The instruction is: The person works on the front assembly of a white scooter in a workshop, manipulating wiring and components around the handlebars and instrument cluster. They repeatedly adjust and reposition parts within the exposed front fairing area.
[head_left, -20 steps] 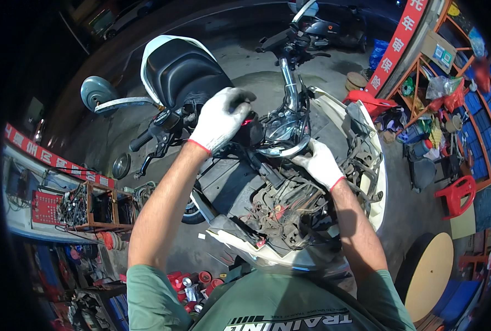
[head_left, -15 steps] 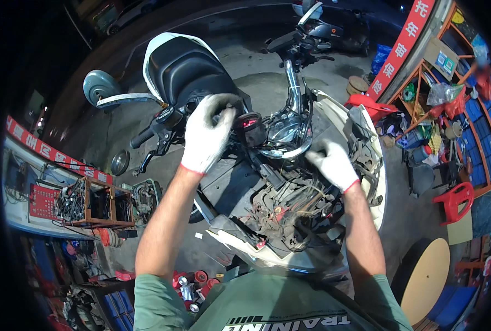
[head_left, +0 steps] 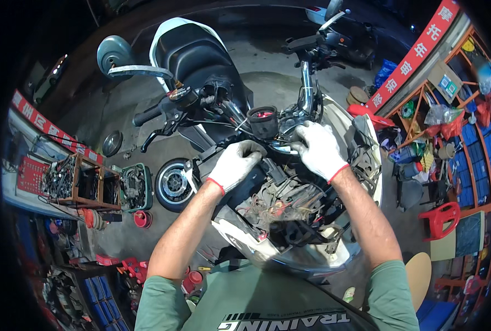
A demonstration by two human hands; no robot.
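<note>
Both my hands wear white work gloves with red cuffs and reach into the opened front of a scooter with a black seat (head_left: 198, 58). My left hand (head_left: 235, 165) has its fingers curled together beside a black block-shaped part (head_left: 273, 171); whatever they pinch is hidden. My right hand (head_left: 320, 151) is bent inward with fingertips close together, just right of a round dark gauge-like housing (head_left: 263, 122) with red inside. What it grips, if anything, I cannot make out. Below both hands lies a tangle of exposed wires (head_left: 278, 204).
The handlebar grip (head_left: 148, 116) and round mirror (head_left: 116, 54) stick out on the left. White body panels (head_left: 338, 116) edge the scooter's front. A wooden rack (head_left: 88, 179) stands left; a red plastic stool (head_left: 443, 220) and orange shelving (head_left: 466, 165) are right.
My left hand has come down and right, from above the handlebar area to below the round housing. My right hand has moved up and slightly left. The view has shifted a little.
</note>
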